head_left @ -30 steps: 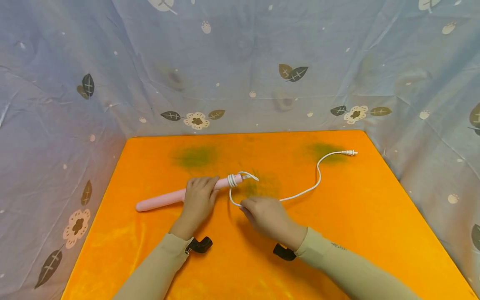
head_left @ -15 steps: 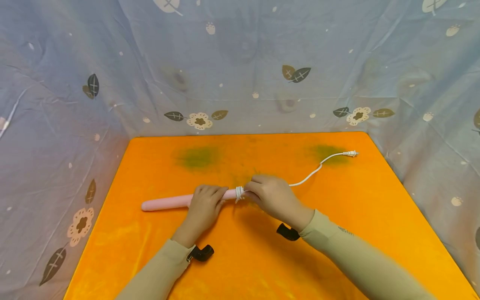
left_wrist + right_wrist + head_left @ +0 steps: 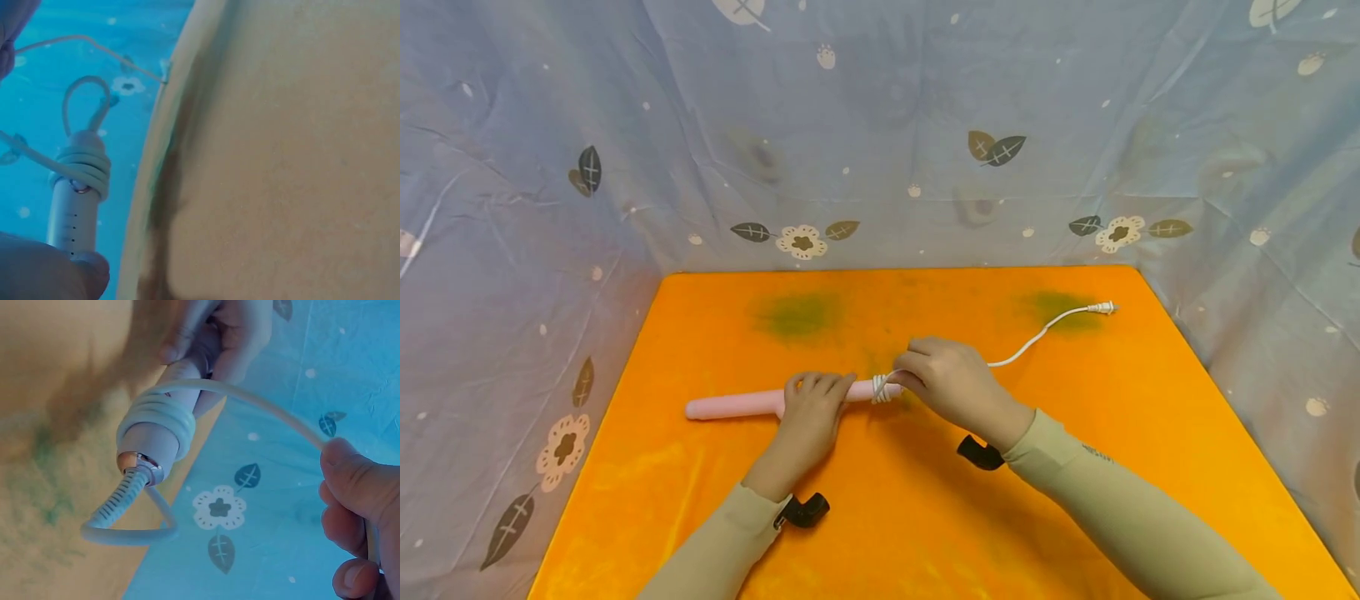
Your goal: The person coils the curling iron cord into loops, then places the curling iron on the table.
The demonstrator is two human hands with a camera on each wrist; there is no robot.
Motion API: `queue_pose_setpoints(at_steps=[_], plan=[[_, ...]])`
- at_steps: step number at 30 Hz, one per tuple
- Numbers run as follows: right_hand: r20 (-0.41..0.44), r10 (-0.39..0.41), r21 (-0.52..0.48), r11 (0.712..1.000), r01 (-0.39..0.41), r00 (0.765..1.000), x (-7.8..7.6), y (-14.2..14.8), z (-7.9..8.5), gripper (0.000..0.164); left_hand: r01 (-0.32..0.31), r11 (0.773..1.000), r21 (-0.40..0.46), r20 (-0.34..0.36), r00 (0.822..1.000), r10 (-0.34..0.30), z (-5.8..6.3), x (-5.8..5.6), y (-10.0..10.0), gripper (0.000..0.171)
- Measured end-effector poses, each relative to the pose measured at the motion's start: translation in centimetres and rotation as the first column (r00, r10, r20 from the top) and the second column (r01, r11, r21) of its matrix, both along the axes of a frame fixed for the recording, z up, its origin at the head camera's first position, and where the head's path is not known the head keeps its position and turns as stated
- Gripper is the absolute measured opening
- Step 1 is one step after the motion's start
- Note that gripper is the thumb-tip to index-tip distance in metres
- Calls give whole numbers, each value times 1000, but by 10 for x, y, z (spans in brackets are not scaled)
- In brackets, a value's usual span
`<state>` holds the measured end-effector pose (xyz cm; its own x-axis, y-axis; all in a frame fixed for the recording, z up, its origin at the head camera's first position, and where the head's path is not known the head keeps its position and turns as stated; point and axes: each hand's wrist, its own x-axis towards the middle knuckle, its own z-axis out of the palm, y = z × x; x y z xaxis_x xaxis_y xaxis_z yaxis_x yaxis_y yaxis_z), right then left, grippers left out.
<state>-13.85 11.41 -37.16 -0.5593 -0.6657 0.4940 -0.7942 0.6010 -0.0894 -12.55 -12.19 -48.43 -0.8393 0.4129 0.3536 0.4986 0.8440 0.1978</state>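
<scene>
A pink curling iron (image 3: pixel 733 406) lies crosswise in the head view, its barrel pointing left. My left hand (image 3: pixel 811 410) grips its handle from above. Several turns of white cord (image 3: pixel 162 422) circle the handle's end, and a small loop leaves the tip in the right wrist view. My right hand (image 3: pixel 951 385) pinches the cord between thumb and fingers just right of the coils, holding a stretch of it off the handle. In the left wrist view, small dots run along the handle (image 3: pixel 72 219) above my thumb.
An orange cloth-covered table (image 3: pixel 865 517) lies beneath both hands. The cord's loose end runs to a white plug (image 3: pixel 1102 308) near the back right corner. A patterned grey-blue curtain (image 3: pixel 880 125) encloses the back and sides. A black wrist mount (image 3: pixel 808 510) sticks out at the left cuff.
My right hand has moved up and right, bringing the cord around the handle. The coils look tighter, and the curling iron has swung more level. My left hand keeps its grip.
</scene>
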Motion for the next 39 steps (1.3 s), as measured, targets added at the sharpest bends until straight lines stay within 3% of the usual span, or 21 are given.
queue_pose_setpoints(at_steps=[5,9,15,19,25,30,35,39], plan=[[33,-6,-17,1000,6,999,-6,-1,2,8,13,999,30,1,1000,-13,3,1,-2,39],[73,-27,-28,999,30,997,-13,1,3,11,72,997,35,-69,995,-70,1,4,-6,35],[90,-43,-45,998,47,995,-21,3,3,14,180,983,40,-171,970,-171,-4,8,-13,35],[94,-47,-45,998,51,994,-28,3,-2,15,232,971,56,-201,955,-216,-7,11,-13,34],[87,-68,-21,997,70,994,-38,6,-17,15,277,954,114,-236,940,-245,-5,13,-14,31],[77,-102,38,994,100,992,-44,9,-39,14,293,944,154,-288,927,-240,-2,14,-14,29],[154,-122,73,991,112,980,-45,7,-59,14,297,943,149,-338,912,-234,-1,13,-14,31],[237,-141,103,988,119,961,-42,2,-66,17,282,946,157,-352,911,-213,-1,12,-14,32]])
